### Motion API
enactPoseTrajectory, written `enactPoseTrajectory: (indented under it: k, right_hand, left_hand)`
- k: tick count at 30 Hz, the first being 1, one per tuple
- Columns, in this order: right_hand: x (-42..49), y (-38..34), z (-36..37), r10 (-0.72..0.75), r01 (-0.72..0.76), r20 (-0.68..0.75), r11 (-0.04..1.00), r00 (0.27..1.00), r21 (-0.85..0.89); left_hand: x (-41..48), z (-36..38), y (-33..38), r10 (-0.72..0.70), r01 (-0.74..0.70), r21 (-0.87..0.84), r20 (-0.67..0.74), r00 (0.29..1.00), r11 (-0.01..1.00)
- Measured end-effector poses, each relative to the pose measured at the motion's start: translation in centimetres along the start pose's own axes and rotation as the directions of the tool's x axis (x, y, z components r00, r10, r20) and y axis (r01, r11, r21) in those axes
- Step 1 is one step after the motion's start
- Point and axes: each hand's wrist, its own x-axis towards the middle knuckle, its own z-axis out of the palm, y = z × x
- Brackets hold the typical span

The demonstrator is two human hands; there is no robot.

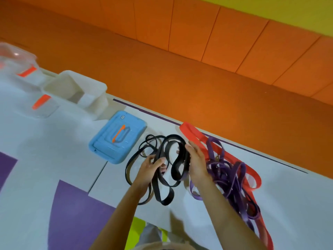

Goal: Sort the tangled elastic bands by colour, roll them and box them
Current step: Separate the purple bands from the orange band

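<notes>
A loose bundle of black elastic bands [175, 159] lies on the white table, partly lifted between both hands. My left hand [150, 169] pinches black strands at the bundle's left side. My right hand [197, 162] cups the bundle's right side, fingers pointing away from me. To the right, purple bands [227, 175] lie tangled with wide red bands [194, 135] that run from the table's far edge down to the near right. A white open box [91, 87] stands at the back left.
A blue lid with an orange latch [118, 137] lies left of the black bands. Clear plastic containers with orange clips [27, 71] stand at the far left. The table [54, 150] has purple patches. An orange padded wall rises behind it.
</notes>
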Motion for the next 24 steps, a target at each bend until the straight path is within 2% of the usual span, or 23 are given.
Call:
enactPoseTrajectory:
  k: [2,3,5,8,10,12,15,17,18,21,24]
  right_hand:
    - [0.7,2.5,1.4,-0.011,0.010,-0.011,0.989,1.000,-0.151]
    - [1.1,3.8,1.9,-0.010,0.019,0.043,0.977,0.999,-0.214]
    - [1.6,6.7,2.5,0.044,0.033,0.184,0.916,0.982,-0.399]
    - [1.1,9.8,2.2,0.048,0.153,0.293,0.766,0.955,-0.624]
    - [0.6,10.4,1.6,0.062,0.151,0.292,0.744,0.954,-0.651]
    - [0.8,10.6,0.6,0.116,0.137,0.283,0.666,0.952,-0.733]
    - [1.3,10.6,-1.2,0.164,0.087,0.160,0.379,0.973,-0.921]
    - [1.4,10.1,-1.8,0.165,0.093,0.161,0.357,0.973,-0.929]
    - [1.4,9.7,-2.1,0.160,0.106,0.176,0.370,0.971,-0.923]
    - [1.1,8.5,-3.5,0.115,0.142,0.200,0.384,0.973,-0.912]
    - [0.6,6.9,-6.0,-0.011,0.182,0.192,0.376,0.981,-0.909]
  left_hand:
    - [1.2,-1.1,0.0,-0.021,0.014,-0.035,-0.206,0.978,0.999]
    - [1.8,-1.6,-0.1,-0.008,0.016,0.025,-0.282,0.959,1.000]
    - [3.1,-2.5,-0.3,0.077,0.014,0.254,-0.346,0.935,0.967]
    - [3.9,-3.7,-1.8,0.205,0.021,0.606,-0.300,0.932,0.795]
    - [3.7,-4.3,-3.0,0.173,0.077,0.665,-0.302,0.938,0.743]
    - [3.4,-4.9,-4.3,0.127,0.105,0.697,-0.274,0.953,0.710]
    - [2.9,-5.4,-5.8,0.091,0.112,0.764,-0.218,0.972,0.636]
    - [2.2,-5.2,-5.9,0.135,0.111,0.821,-0.223,0.965,0.559]
    - [1.6,-5.0,-5.8,0.209,0.093,0.872,-0.217,0.954,0.481]
    - [0.5,-3.7,-5.1,0.445,-0.024,0.975,-0.080,0.892,0.223]
    - [0.5,-1.1,-4.0,0.515,-0.115,0.991,0.066,0.855,0.064]
